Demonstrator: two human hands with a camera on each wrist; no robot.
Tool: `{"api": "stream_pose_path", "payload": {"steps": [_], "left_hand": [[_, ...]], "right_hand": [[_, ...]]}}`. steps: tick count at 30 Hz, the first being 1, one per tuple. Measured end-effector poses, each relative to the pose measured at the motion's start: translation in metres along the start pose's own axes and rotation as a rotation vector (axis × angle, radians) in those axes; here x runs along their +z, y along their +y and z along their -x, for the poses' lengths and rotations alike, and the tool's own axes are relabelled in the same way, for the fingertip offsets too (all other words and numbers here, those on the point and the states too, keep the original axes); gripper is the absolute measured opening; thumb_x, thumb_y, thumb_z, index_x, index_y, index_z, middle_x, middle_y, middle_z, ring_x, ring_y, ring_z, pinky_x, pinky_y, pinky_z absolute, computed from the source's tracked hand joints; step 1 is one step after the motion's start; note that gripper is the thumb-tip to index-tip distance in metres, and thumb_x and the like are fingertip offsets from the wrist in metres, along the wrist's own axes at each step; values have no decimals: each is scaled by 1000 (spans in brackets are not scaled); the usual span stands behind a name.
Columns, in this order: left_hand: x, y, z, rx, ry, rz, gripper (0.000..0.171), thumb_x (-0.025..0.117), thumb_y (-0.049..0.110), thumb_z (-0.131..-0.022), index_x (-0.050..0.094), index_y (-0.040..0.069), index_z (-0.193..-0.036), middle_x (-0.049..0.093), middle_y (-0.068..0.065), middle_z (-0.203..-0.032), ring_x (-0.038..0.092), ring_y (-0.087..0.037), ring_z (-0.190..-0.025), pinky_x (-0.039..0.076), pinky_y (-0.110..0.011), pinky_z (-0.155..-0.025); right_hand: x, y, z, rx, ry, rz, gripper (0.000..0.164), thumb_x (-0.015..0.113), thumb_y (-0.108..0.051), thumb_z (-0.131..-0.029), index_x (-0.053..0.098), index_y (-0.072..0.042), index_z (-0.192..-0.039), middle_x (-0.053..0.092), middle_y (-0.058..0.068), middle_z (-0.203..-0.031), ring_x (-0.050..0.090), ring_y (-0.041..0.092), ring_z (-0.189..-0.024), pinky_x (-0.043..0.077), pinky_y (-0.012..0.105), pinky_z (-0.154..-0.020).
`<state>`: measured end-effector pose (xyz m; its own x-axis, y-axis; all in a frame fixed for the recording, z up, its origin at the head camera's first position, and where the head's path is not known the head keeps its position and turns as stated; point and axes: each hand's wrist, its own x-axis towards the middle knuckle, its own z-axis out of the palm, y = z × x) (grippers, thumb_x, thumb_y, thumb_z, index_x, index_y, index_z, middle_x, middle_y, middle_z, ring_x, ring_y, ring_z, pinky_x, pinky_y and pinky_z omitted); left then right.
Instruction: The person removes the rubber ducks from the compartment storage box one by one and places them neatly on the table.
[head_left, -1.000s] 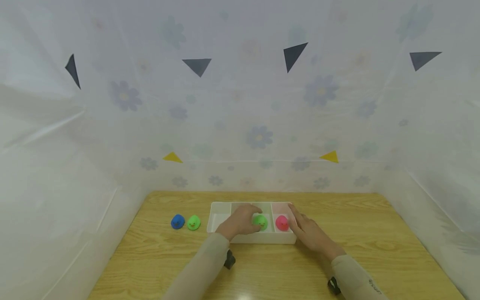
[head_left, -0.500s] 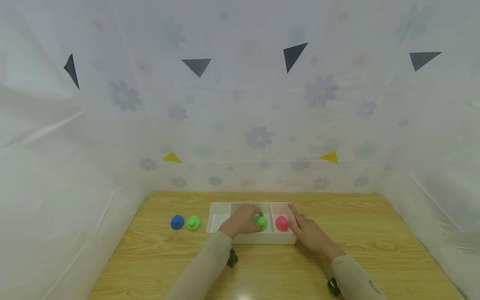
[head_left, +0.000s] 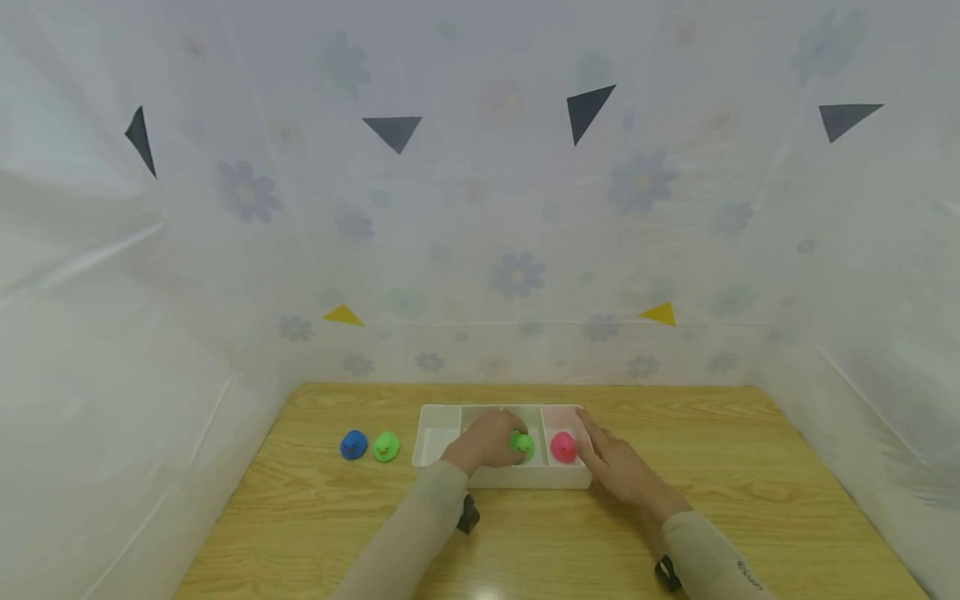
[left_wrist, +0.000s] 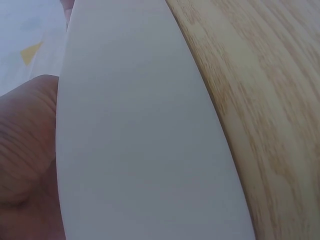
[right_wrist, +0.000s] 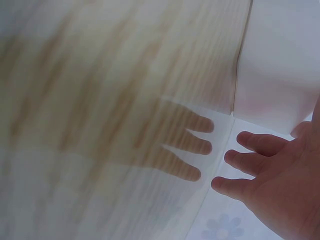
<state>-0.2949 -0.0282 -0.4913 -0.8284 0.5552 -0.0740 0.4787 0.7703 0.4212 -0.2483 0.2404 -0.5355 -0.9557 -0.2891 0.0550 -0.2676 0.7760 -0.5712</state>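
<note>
A white divided tray (head_left: 528,477) stands on the wooden table. Reaching over its front wall, my left hand (head_left: 487,439) grips a light green toy duck (head_left: 525,447) in the wide middle compartment, thumb in front and fingers behind. The left wrist view is mostly filled by the tray's front wall (left_wrist: 135,125), which hides the duck. In the right compartment sits a pink toy duck (head_left: 563,447). My right hand (head_left: 626,471) lies along the tray's right end with its fingers extended; the right wrist view shows them spread beside the tray's corner.
A blue toy duck (head_left: 354,445) and a second green toy duck (head_left: 386,447) sit side by side on the table (head_left: 555,546), left of the tray. White flowered sheeting (head_left: 517,208) with dark and yellow triangles encloses the back and sides.
My left hand has moved slightly right, and its fingers and thumb have drawn in around the green toy duck in the tray. The right hand has stayed in place.
</note>
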Motion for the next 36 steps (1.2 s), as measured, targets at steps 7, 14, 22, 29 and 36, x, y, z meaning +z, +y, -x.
{"api": "stream_pose_path", "payload": {"steps": [7, 14, 22, 29, 36], "left_hand": [[0, 1, -1, -13, -3, 19, 35, 82, 22, -92, 76, 11, -125, 74, -2, -129, 60, -10, -100, 53, -28, -89], [0, 2, 0, -38, 2, 56, 35, 84, 24, -90, 75, 12, -122, 75, 0, -119, 58, -9, -92, 52, -28, -84], [3, -1, -2, -25, 17, 55, 32, 86, 26, -89, 76, 13, -117, 75, 1, -114, 62, -10, -96, 54, -28, -87], [5, -4, 0, 16, 35, 123, 32, 87, 25, -88, 75, 12, -115, 75, 0, -115, 62, -12, -99, 53, -28, -88], [3, -2, 3, 22, 37, 137, 32, 86, 26, -89, 75, 12, -116, 74, -1, -120, 65, -18, -110, 54, -31, -92]], "right_hand": [[1, -1, 1, -12, 5, -3, 65, 36, -45, -115, 14, -22, -171, 39, 25, -166, 42, 52, -148, 35, 70, -119], [0, -1, 1, -17, 14, 6, 65, 37, -44, -115, 15, -20, -171, 41, 26, -164, 44, 52, -147, 36, 69, -119], [-1, -3, 1, -17, 10, 4, 65, 37, -43, -115, 15, -19, -171, 39, 25, -165, 44, 52, -148, 36, 69, -119], [-1, -2, 1, -11, 3, 3, 65, 35, -45, -115, 14, -20, -171, 39, 25, -166, 43, 51, -148, 35, 69, -120], [-1, 0, 1, -8, -8, -3, 66, 35, -47, -115, 13, -21, -172, 37, 25, -167, 42, 52, -149, 34, 70, -120]]}}
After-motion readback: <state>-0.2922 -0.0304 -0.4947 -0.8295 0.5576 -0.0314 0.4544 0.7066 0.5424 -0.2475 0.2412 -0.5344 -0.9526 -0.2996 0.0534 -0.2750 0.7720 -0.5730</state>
